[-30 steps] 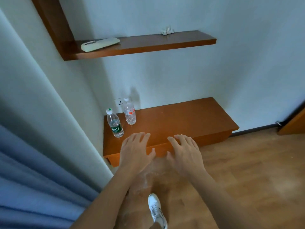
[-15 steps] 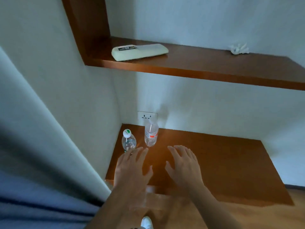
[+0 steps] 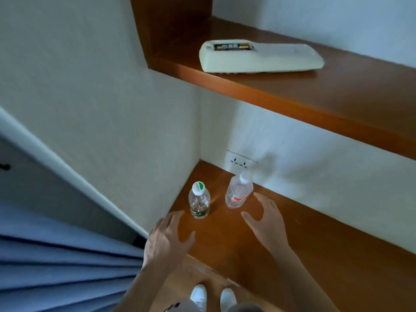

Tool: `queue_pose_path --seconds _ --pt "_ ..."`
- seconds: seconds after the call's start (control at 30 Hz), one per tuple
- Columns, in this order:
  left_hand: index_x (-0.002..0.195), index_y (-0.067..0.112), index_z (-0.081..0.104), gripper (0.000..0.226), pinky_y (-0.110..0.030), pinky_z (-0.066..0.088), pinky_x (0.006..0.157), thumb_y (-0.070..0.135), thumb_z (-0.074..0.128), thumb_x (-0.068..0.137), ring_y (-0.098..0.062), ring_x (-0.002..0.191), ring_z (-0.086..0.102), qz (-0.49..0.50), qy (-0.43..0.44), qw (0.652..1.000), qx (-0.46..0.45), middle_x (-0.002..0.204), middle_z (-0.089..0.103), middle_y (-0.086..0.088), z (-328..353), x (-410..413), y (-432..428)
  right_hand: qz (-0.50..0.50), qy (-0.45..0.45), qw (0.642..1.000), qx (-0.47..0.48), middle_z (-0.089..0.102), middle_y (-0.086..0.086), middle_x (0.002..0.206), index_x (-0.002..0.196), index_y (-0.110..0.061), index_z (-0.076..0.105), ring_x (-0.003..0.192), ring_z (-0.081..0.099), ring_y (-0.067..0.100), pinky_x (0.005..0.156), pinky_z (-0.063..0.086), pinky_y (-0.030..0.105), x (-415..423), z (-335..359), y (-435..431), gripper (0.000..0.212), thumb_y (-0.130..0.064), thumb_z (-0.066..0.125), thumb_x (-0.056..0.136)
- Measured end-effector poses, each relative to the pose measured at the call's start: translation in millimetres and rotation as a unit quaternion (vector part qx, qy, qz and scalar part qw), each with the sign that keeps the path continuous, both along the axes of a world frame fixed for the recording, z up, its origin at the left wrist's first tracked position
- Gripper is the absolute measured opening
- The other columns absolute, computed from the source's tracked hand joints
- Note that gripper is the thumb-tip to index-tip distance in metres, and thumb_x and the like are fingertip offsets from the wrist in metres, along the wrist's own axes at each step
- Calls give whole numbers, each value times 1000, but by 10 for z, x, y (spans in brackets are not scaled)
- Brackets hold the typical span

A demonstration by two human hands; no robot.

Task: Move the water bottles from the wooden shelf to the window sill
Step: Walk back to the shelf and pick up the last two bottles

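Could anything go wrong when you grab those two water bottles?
Maybe. The left hand and the right hand are open near the bottles and hold nothing, so a clumsy reach might knock the green-capped bottle or the red-labelled bottle over. The red-labelled one stands just in front of the wall socket; if it fell and leaked, water could get near it, though its cap looks on.

Two water bottles on the wooden shelf (image 3: 315, 233) — green-label bottle (image 3: 199, 202) just beyond the spread left hand (image 3: 167, 238), red-label bottle (image 3: 238, 192) beside the spread right hand (image 3: 264, 218).
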State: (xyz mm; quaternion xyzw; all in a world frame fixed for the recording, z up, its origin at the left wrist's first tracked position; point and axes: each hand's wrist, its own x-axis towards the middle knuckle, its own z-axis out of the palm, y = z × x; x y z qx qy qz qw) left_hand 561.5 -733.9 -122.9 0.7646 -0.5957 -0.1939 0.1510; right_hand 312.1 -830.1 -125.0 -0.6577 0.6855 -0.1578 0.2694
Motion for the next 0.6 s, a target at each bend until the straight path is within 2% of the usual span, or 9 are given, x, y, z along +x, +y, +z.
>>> queue_pose_path --seconds 0.1,0.17,0.27,0.37,0.47,0.6 --pt "147 32 27 93 -46 48 102 77 56 71 -23 129 51 65 87 993 39 145 48 2 -85 -29 -202 1 -48 998 41 44 -4 153 149 -32 35 138 44 18 112 40 44 -10 -159 -291 92 -58 79 73" --pt "147 33 22 106 -49 48 103 84 54 60 -24 131 49 78 123 988 53 147 46 1 -153 -26 -370 10 -111 992 60 45 -7 150 147 -36 35 135 45 15 109 42 41 -18 -242 -452 98 -60 84 65" --pt "148 33 21 114 -50 47 103 83 61 54 -24 131 47 91 155 982 51 148 44 2 -208 -43 -586 36 -194 977 75 50 -12 140 141 -41 38 126 50 9 102 45 31 1 -321 -615 96 -48 92 61" --pt "147 32 26 115 -47 50 101 78 70 50 -21 128 50 106 196 974 41 143 48 2 -270 -68 -705 69 -232 967 76 60 -11 123 131 -40 47 117 58 12 100 52 36 55 -402 -745 86 -40 95 59" --pt "143 32 30 114 -44 51 101 77 71 46 -17 123 53 88 212 972 46 135 53 5 -309 -82 -770 95 -242 963 77 65 -6 113 129 -28 52 109 63 17 97 56 46 94 -520 -802 86 -49 92 56" --pt "139 27 38 102 -41 53 97 65 78 53 -18 114 58 86 235 967 49 126 58 5 -314 -116 -836 84 -243 965 52 64 -2 114 131 -21 49 110 62 17 97 56 41 154 -629 -787 91 -58 87 58"
